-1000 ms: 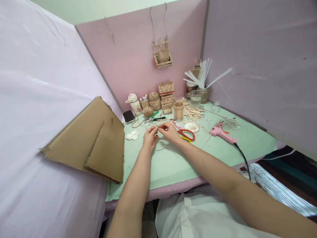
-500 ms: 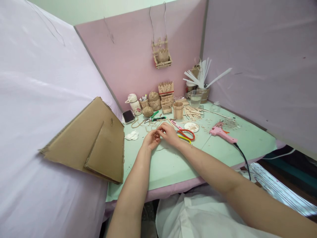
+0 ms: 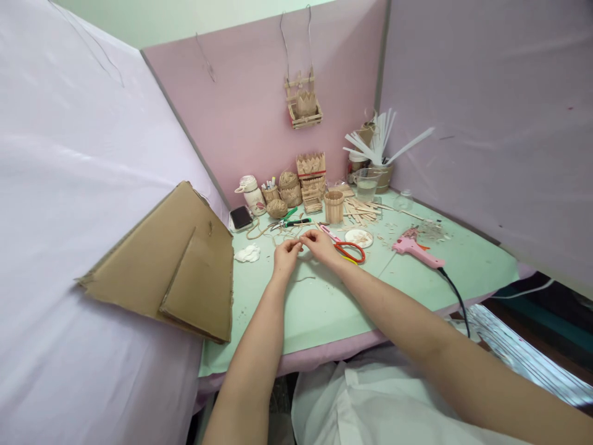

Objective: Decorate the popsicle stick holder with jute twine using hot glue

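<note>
My left hand (image 3: 286, 254) and my right hand (image 3: 319, 247) meet fingertip to fingertip above the table's middle. Both are closed in a pinch on a thin strand that looks like jute twine (image 3: 291, 235), mostly hidden by the fingers. A short twine offcut (image 3: 306, 279) lies below them on the tabletop. Beside my right hand are red-handled scissors (image 3: 351, 252), partly covered by it, and a pink cutter (image 3: 330, 233). Just beyond the hands rest green-handled pliers (image 3: 285, 223) and a stick-covered cup (image 3: 334, 207).
A pink glue gun (image 3: 417, 248) with its cord lies at right. Cardboard (image 3: 185, 266) leans at left by a crumpled white tissue (image 3: 247, 253). Wooden sticks (image 3: 361, 211), a white dish (image 3: 358, 238), a twine ball (image 3: 277, 208), and a water jug (image 3: 367, 185) stand farther back.
Both hands have shifted slightly, and their fingertips now point more toward each other, with the left hand more upright. The things on the table look unmoved.
</note>
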Demonstrator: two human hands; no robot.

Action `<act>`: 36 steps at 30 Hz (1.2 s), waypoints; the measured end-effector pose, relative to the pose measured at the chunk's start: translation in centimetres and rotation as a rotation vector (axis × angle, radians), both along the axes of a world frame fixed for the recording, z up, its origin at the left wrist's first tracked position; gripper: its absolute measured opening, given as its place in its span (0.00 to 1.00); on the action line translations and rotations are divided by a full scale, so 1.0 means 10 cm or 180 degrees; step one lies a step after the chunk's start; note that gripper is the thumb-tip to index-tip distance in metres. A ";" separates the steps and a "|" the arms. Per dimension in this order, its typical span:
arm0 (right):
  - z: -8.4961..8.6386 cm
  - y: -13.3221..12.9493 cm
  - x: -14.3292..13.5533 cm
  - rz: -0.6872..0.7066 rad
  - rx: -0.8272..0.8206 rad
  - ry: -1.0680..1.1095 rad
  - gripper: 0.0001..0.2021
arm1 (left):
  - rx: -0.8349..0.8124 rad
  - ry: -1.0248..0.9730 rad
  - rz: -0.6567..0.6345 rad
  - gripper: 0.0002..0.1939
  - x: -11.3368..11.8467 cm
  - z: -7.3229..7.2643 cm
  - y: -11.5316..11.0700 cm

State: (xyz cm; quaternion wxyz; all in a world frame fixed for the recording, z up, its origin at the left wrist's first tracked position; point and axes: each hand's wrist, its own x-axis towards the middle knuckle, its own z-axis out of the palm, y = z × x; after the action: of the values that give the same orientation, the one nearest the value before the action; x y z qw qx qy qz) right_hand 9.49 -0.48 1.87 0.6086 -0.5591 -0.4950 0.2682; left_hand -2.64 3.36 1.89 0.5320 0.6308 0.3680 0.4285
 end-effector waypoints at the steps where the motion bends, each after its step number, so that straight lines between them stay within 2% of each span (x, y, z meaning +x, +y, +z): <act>1: -0.01 0.00 0.00 -0.0041 -0.0024 -0.0021 0.08 | 0.0103 0.0149 0.0003 0.03 0.00 0.00 0.00; 5: -0.03 0.02 0.03 -0.0259 -0.0136 0.0012 0.08 | 0.0213 0.0340 -0.0019 0.03 0.00 0.00 -0.01; 10: -0.06 0.07 0.15 -0.1045 -0.0155 0.0430 0.10 | 0.0131 0.0206 -0.0285 0.04 0.08 0.03 -0.07; 12: -0.07 0.08 0.18 -0.1119 -0.0171 0.0616 0.11 | 0.0098 0.0175 -0.0370 0.05 0.11 0.04 -0.10; 20: 0.02 0.01 0.18 -0.0618 0.0185 0.0586 0.15 | -0.0441 -0.0197 -0.0479 0.11 0.03 0.05 -0.10; 27: 0.08 -0.01 0.16 -0.0324 0.0142 0.0959 0.16 | -0.0913 -0.0402 -0.0622 0.17 0.00 0.07 -0.10; 32: 0.09 -0.02 0.15 -0.0164 -0.0012 0.1159 0.23 | -0.1075 -0.0597 -0.0611 0.13 0.00 0.11 -0.10; 36: 0.08 -0.03 0.12 0.0063 -0.0350 0.0758 0.27 | -0.1047 -0.0738 -0.0596 0.08 0.01 0.12 -0.11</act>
State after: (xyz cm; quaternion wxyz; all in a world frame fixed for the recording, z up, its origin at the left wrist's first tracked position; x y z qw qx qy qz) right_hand 10.71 -0.76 2.66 0.6288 -0.5509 -0.4092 0.3654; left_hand -2.55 2.27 3.14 0.7039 0.5134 0.3092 0.3812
